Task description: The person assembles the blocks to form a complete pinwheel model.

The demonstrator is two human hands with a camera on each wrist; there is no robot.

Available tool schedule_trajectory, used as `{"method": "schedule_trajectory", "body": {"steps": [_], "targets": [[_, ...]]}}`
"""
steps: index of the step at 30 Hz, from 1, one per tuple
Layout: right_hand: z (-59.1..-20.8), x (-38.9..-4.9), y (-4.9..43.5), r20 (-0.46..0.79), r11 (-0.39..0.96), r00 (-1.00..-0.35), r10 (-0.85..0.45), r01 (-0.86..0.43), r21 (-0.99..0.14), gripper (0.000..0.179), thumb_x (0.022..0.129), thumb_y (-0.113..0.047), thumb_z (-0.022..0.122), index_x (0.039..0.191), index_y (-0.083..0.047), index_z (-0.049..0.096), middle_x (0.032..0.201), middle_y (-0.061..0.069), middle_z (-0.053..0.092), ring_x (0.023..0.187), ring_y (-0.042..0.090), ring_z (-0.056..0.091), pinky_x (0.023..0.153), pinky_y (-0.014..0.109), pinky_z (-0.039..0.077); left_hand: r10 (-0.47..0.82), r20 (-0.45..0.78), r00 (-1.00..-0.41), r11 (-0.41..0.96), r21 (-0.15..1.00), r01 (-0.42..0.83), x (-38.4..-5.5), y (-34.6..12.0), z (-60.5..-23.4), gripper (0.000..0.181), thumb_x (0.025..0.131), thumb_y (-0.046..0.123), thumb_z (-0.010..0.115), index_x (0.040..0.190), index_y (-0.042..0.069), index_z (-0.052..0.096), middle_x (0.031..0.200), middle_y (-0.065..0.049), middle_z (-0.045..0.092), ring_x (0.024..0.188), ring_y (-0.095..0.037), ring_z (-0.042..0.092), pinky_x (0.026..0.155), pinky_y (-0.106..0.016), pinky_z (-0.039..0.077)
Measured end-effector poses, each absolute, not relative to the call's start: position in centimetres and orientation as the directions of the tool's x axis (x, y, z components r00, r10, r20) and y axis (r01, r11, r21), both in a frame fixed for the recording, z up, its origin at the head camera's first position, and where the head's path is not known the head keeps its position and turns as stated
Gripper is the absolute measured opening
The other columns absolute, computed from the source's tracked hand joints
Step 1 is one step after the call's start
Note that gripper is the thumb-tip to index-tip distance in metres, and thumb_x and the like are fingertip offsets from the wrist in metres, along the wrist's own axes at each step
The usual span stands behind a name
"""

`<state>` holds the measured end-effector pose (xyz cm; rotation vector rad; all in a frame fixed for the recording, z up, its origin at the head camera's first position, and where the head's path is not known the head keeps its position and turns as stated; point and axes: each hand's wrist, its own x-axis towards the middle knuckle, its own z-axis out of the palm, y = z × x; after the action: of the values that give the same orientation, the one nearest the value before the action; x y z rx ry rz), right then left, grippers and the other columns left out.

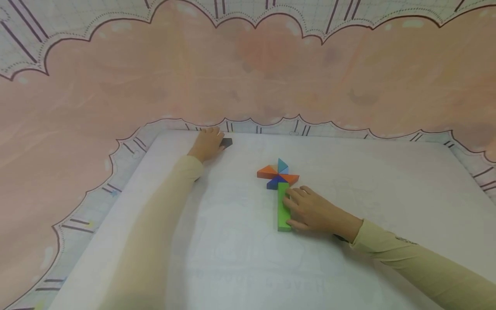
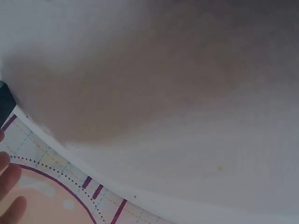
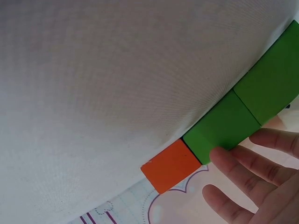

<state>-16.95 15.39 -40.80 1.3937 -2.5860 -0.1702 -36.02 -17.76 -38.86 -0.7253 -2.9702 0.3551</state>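
Near the table's far edge my left hand (image 1: 206, 144) has its thumb and fingers on either side of a dark block (image 1: 227, 142). At the left border of the left wrist view, that dark block (image 2: 5, 100) shows above the fingertips (image 2: 11, 179). My right hand (image 1: 314, 212) touches the right side of a green block row (image 1: 284, 209) with nearly straight fingers. The right wrist view shows two green blocks (image 3: 222, 126) end to end, followed by an orange block (image 3: 171, 165). Beyond the row lies a pinwheel of orange, blue and light-blue wedges (image 1: 277, 173).
A white table top (image 1: 232, 254) carries the blocks. Around its edge runs a peach and white patterned cloth (image 1: 252, 77) with scalloped outlines. Both forearms in beige sleeves reach over the table from the near side.
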Motion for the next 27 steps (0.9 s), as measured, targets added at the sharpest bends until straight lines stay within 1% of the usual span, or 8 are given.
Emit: {"method": "schedule_trajectory", "body": {"steps": [5, 10, 14, 20, 23, 27], "targets": [[-40.7, -16.9, 15.4, 0.12, 0.549, -0.536, -0.836, -0.813, 0.194, 0.05, 0.088, -0.049, 0.054, 0.115, -0.007, 0.053, 0.119, 0.013, 0.055, 0.109, 0.027, 0.055, 0.095, 0.044, 0.045, 0.505, -0.003, -0.863, 0.845, -0.199, 0.496, -35.7, -17.7, -38.8, 0.043, 0.094, 0.028, 0.055, 0.127, 0.0, 0.051, 0.125, -0.019, 0.052, 0.118, -0.036, 0.05, 0.105, -0.05, 0.037], [-40.7, -16.9, 15.4, 0.124, 0.544, -0.53, -0.839, -0.815, 0.198, 0.049, 0.088, -0.049, 0.055, 0.113, -0.007, 0.053, 0.118, 0.013, 0.054, 0.107, 0.027, 0.055, 0.094, 0.044, 0.046, 0.588, -0.005, -0.809, 0.799, -0.149, 0.582, -35.2, -17.9, -38.9, 0.037, 0.091, 0.026, 0.059, 0.118, 0.0, 0.055, 0.116, -0.016, 0.057, 0.106, -0.032, 0.057, 0.099, -0.046, 0.042], [-40.7, -16.9, 15.4, 0.123, 0.543, -0.529, -0.84, -0.816, 0.197, 0.049, 0.088, -0.048, 0.055, 0.113, -0.007, 0.053, 0.118, 0.014, 0.054, 0.107, 0.027, 0.056, 0.094, 0.044, 0.046, 0.653, -0.012, -0.757, 0.746, -0.158, 0.647, -34.3, -17.8, -39.3, 0.034, 0.091, 0.026, 0.059, 0.114, 0.001, 0.057, 0.11, -0.014, 0.059, 0.099, -0.028, 0.058, 0.093, -0.043, 0.046], [-40.7, -16.9, 15.4, 0.128, 0.544, -0.529, -0.839, -0.814, 0.204, 0.049, 0.088, -0.048, 0.056, 0.114, -0.006, 0.053, 0.117, 0.014, 0.054, 0.105, 0.027, 0.057, 0.093, 0.044, 0.046, 0.715, -0.02, -0.699, 0.69, -0.142, 0.71, -31.9, -17.3, -39.2, 0.029, 0.092, 0.025, 0.059, 0.111, 0.004, 0.057, 0.106, -0.01, 0.058, 0.097, -0.024, 0.055, 0.091, -0.04, 0.046], [-40.8, -16.9, 15.4, 0.129, 0.543, -0.527, -0.84, -0.814, 0.207, 0.049, 0.088, -0.048, 0.056, 0.114, -0.006, 0.053, 0.117, 0.014, 0.054, 0.104, 0.027, 0.057, 0.093, 0.044, 0.047, 0.728, -0.035, -0.685, 0.675, -0.138, 0.724, -30.6, -16.9, -39.0, 0.03, 0.092, 0.025, 0.059, 0.115, 0.005, 0.056, 0.11, -0.009, 0.059, 0.1, -0.023, 0.055, 0.094, -0.039, 0.045], [-40.7, -16.9, 15.3, 0.123, 0.545, -0.531, -0.839, -0.815, 0.197, 0.049, 0.088, -0.048, 0.055, 0.114, -0.006, 0.053, 0.118, 0.014, 0.054, 0.105, 0.027, 0.057, 0.094, 0.044, 0.046, 0.75, -0.06, -0.658, 0.646, -0.147, 0.749, -28.7, -16.3, -38.6, 0.036, 0.092, 0.025, 0.06, 0.122, 0.006, 0.056, 0.121, -0.009, 0.059, 0.11, -0.023, 0.055, 0.101, -0.039, 0.043]]}}
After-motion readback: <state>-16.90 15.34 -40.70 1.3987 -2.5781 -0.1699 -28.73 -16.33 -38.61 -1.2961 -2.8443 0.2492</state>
